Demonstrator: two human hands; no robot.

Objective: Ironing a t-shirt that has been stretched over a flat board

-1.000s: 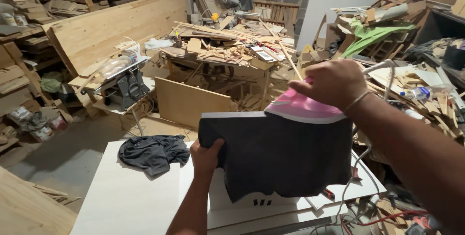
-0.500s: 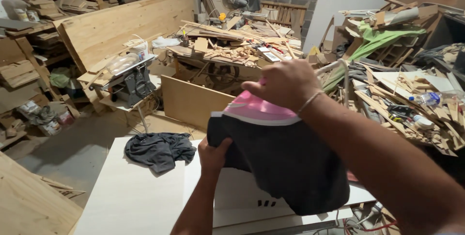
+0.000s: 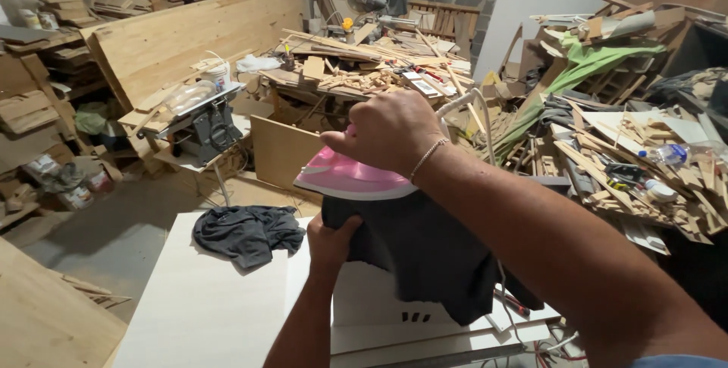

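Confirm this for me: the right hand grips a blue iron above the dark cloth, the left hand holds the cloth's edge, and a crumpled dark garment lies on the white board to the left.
One detail is wrong: the iron is pink and white, not blue. The head view shows the right hand gripping it above the dark cloth, the left hand holding the cloth's edge, and the crumpled dark garment lying on the white board to the left.

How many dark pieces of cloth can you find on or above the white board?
2. One dark garment hangs under the pink iron, gripped by the left hand. A crumpled dark cloth lies on the white board. More may be hidden in the clutter.
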